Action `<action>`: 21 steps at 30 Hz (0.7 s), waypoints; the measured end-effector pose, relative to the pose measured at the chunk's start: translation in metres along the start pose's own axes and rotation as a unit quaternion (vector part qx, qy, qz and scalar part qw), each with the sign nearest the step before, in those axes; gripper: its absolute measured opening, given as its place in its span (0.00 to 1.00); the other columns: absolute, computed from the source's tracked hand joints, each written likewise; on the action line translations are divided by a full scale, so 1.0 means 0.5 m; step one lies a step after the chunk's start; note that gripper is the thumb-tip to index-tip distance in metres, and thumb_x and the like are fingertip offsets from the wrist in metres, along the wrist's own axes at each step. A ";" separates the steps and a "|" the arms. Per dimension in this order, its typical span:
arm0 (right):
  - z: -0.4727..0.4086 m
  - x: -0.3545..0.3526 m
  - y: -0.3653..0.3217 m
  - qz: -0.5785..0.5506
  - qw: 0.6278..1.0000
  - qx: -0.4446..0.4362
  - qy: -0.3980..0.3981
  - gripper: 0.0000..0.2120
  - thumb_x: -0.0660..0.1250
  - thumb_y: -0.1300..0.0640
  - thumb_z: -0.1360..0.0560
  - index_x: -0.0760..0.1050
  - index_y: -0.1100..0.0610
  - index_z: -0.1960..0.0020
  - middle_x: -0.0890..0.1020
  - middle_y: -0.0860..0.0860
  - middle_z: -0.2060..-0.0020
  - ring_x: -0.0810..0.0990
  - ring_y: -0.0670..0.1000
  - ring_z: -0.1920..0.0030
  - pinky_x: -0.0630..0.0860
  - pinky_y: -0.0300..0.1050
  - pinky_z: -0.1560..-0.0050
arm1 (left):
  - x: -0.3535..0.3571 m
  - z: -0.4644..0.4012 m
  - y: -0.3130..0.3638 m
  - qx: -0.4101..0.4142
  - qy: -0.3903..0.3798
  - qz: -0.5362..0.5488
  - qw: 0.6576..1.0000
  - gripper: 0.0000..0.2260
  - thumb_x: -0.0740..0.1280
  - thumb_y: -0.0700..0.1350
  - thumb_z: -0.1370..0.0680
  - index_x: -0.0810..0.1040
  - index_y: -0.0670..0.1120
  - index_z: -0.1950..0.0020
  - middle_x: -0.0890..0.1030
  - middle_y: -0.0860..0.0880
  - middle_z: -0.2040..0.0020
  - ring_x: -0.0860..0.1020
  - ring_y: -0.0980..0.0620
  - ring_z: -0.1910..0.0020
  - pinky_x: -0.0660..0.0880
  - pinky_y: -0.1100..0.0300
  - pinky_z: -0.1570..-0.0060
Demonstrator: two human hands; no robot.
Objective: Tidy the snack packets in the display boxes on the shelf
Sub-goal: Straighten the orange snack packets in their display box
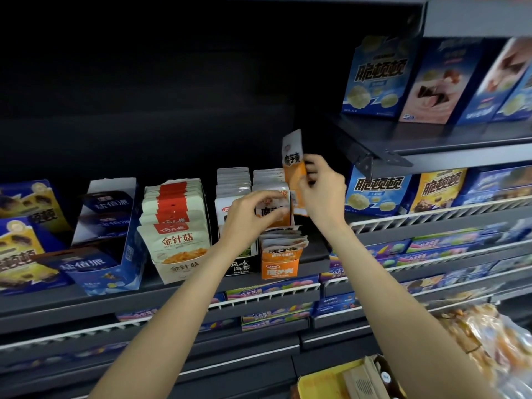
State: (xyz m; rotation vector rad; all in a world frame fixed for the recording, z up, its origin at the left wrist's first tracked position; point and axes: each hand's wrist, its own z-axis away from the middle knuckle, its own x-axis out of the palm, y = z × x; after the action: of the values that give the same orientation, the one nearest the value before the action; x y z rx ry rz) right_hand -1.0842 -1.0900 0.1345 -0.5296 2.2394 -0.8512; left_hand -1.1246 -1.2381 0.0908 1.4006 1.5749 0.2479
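Above orange display box [275, 262]: right hand [322, 188] grip pinches raised orange packet [293, 162]; left hand [247, 210] grip holds front packets [273, 207].

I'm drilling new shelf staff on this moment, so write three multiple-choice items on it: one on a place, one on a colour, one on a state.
1. Where does the orange cardboard display box stand?
A. Right of the black cardboard display box
B. Left of the cream mushroom-snack display box
C. On the upper right shelf

2. What colour is the lower part of the slim plastic snack packet that is lifted above the boxes?
A. Green
B. Orange
C. Purple

3. What is the right hand doing?
A. Hanging idle
B. Pressing flat on the shelf
C. Pinching the lifted packet

Key: 1 A, the orange box stands at the black box's right side. 2 B, the packet is white on top and orange below. 3 C, thumb and fingers close on the packet's edge, while the left hand grips packets in the row.
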 end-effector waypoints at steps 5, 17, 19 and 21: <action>0.002 -0.043 0.019 -0.163 0.984 0.072 0.025 0.13 0.66 0.67 0.24 0.76 0.58 0.40 0.80 0.47 0.52 0.79 0.44 0.50 0.76 0.34 0.47 | -0.017 -0.005 -0.002 -0.100 0.012 0.141 0.985 0.18 0.72 0.49 0.27 0.76 0.48 0.39 0.81 0.55 0.44 0.78 0.63 0.45 0.74 0.68 0.45; 0.024 -0.063 0.006 -0.311 0.946 0.085 0.027 0.12 0.67 0.66 0.24 0.75 0.54 0.44 0.82 0.49 0.51 0.81 0.46 0.47 0.78 0.42 0.46 | -0.025 0.003 0.006 -0.105 -0.026 0.178 0.978 0.14 0.69 0.49 0.25 0.74 0.55 0.40 0.79 0.60 0.45 0.77 0.67 0.46 0.73 0.71 0.46; 0.031 -0.047 0.008 -0.336 0.932 0.133 -0.038 0.12 0.67 0.66 0.24 0.75 0.56 0.43 0.82 0.51 0.51 0.82 0.50 0.47 0.80 0.44 0.48 | -0.023 0.007 0.009 -0.099 -0.041 0.185 0.977 0.11 0.68 0.46 0.24 0.75 0.54 0.43 0.79 0.60 0.47 0.77 0.69 0.49 0.73 0.72 0.50; 0.040 -0.032 0.011 -0.362 0.913 0.172 -0.073 0.12 0.66 0.67 0.23 0.74 0.59 0.41 0.82 0.53 0.50 0.82 0.51 0.49 0.81 0.44 0.51 | -0.019 0.011 0.007 -0.095 -0.047 0.196 0.975 0.07 0.68 0.44 0.24 0.78 0.53 0.47 0.81 0.59 0.50 0.79 0.66 0.52 0.74 0.70 0.52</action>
State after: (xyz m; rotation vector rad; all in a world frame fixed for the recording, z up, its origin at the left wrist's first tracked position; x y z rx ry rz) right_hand -1.0596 -1.0856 0.1264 -1.2354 1.6849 -1.4782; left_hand -1.1192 -1.2473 0.0954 1.5379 1.1550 0.5462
